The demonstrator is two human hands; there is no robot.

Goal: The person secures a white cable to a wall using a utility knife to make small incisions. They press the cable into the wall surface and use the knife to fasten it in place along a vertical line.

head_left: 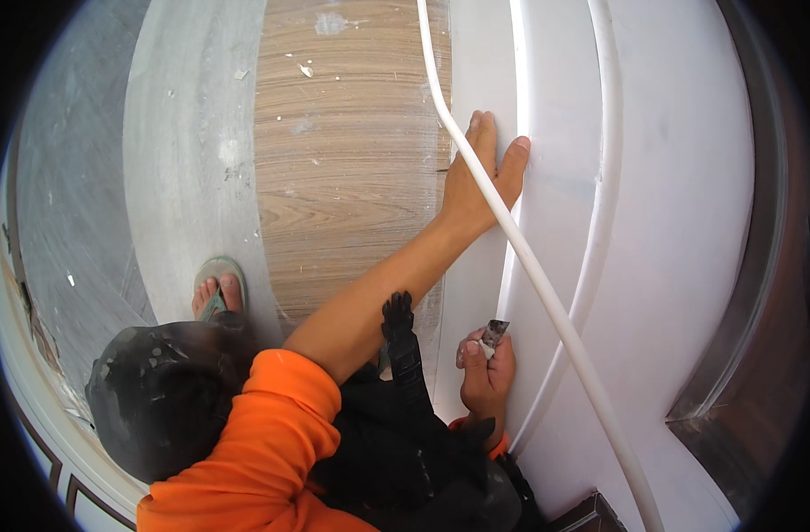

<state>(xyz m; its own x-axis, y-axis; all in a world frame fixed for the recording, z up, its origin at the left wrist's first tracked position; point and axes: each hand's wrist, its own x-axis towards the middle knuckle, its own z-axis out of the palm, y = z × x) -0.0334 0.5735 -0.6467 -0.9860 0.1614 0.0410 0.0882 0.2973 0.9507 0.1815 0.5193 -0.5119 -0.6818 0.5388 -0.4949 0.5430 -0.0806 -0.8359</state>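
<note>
Left hand (478, 182) open, fingers spread, palm pressed flat against white wall (680, 204) beside raised vertical moulding edge (519, 80). Left forearm stretched up from orange sleeve (263, 426). Right hand (487, 368) closed around small metal scraper (495, 332), blade tip dirty grey, pointed up and set against same moulding edge, lower down, well below left hand. White plastic conduit pipe (547, 297) crossed in front of both hands, ran from top of view, bent near left wrist, then slanted down toward lower right corner; passed over left hand's thumb side, just beside scraper. Second thinner white strip (605, 177) curved along wall to right of pipe, apart from both hands. Wood-grain floor panel (352, 168) lay left of wall, flecked with white chips. Grey concrete band (188, 151) further left. Foot in flip-flop (219, 288) stood on concrete band's lower end. Dark round bucket-like object (161, 390), paint-spattered, sat near lower left, touching sleeve in view; exact kind unclear. Black strap or tool handle (403, 341) hung between the 2 arms against dark clothing. Dark metal frame (760, 266) bordered wall at right rim.
</note>
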